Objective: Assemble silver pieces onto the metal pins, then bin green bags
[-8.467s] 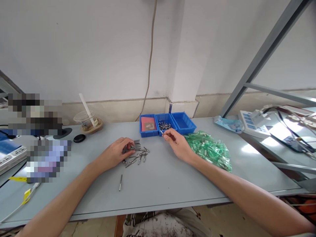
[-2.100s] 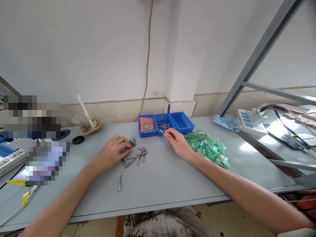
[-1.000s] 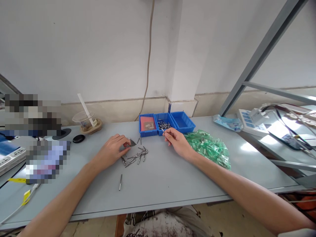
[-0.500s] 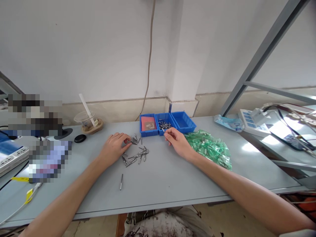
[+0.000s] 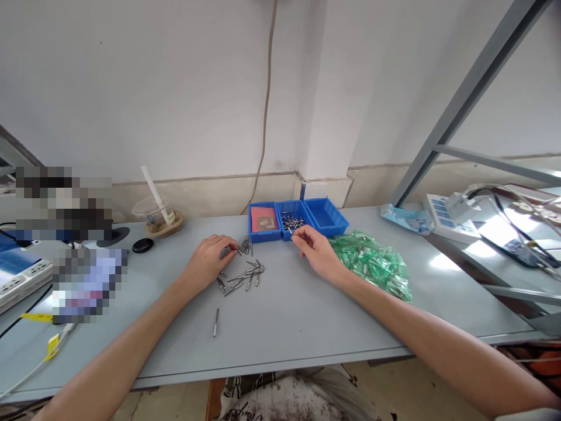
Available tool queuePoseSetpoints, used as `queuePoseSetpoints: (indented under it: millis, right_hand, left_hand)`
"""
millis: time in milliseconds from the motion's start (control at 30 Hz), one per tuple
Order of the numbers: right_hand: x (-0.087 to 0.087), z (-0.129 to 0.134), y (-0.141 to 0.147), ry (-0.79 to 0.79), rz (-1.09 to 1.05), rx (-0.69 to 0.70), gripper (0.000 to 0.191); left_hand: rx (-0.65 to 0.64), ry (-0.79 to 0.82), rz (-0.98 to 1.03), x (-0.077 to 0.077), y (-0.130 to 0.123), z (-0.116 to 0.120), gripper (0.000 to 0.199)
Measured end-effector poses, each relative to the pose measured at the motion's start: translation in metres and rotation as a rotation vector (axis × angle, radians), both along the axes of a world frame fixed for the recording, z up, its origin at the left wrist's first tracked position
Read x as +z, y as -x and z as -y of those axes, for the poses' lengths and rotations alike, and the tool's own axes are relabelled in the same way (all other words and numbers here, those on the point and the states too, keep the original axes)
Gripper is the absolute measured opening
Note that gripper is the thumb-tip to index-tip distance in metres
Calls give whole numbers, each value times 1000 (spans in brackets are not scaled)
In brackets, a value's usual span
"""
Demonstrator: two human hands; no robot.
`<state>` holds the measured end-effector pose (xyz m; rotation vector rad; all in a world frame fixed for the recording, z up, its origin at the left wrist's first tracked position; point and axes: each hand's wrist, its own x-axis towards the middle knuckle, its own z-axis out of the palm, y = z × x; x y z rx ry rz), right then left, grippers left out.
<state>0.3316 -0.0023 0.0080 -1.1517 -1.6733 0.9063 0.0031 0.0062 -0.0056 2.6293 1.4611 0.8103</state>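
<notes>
— Left hand [image 5: 209, 261] pinching a fanned bunch of metal pins [image 5: 244, 245]; right hand [image 5: 316, 251] curled by the middle blue bin [image 5: 294, 225], contents unclear.
— Handling?
— Probably light, stiff, slippery; best pinched mid-shaft. More pins loose on the table [image 5: 284, 316].
— Any writing?
— None legible.
</notes>
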Motion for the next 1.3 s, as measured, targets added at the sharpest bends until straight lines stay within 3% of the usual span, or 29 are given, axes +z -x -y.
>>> queuePoseSetpoints:
  millis: [600, 933, 1100, 1300]
  right_hand:
    - [2, 1, 1, 9, -12, 29, 22]
    - [5, 2, 0, 57, -40, 30, 24]
    - [6, 3, 1, 67, -47, 29, 23]
    - [7, 3, 1, 54, -48, 28, 22]
  left_hand:
    - [-94, 36, 23, 0, 0, 0, 23]
    - [-37, 77, -129, 19, 16, 19, 27]
    - [4, 215, -133, 26, 26, 23, 16]
    - [-53, 302, -94, 29, 20, 30, 11]
